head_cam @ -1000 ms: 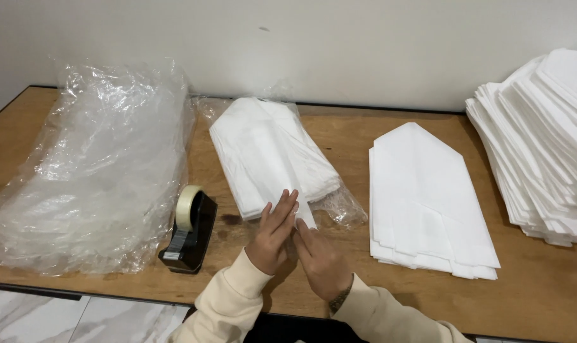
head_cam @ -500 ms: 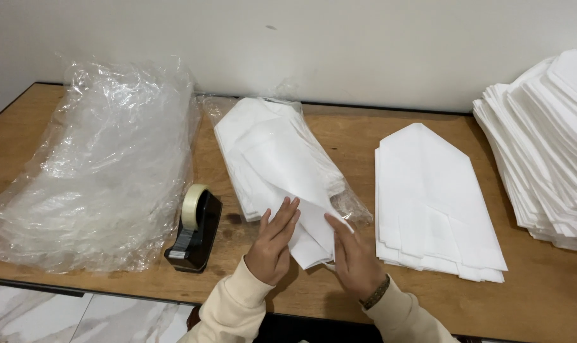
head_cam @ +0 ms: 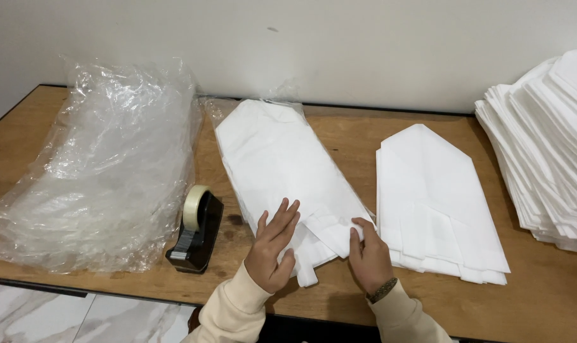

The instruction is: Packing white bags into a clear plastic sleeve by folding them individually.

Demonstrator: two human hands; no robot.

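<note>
**Folded white bundle in clear sleeve: near flap being worked at the table edge**

Head view. Item: a folded white paper bundle in a clear plastic sleeve (head_cam: 282, 159), lying on the brown wooden table (head_cam: 339, 298) and running from 11 o'clock down to 6 o'clock, its near end sticking out of the sleeve. The left hand (head_cam: 272, 244) is lying flat and spread, fingers pressing down on the loose white flaps at 6 o'clock. The right hand (head_cam: 369, 254) is curling at the bundle's near right corner, thumb and fingers pinching a folded edge.

Judged step: tidying or folding the near end. The next move seems to call for steady pressure from the left hand.

Alongside: black tape dispenser with a pale tape roll (head_cam: 196, 232) at 8 o'clock; crumpled clear plastic bags (head_cam: 104, 165) at 9 o'clock; pointed stack of white folded sheets (head_cam: 434, 197) at 3 o'clock; tall pile of white sheets (head_cam: 549, 140) at 2 o'clock.
</note>
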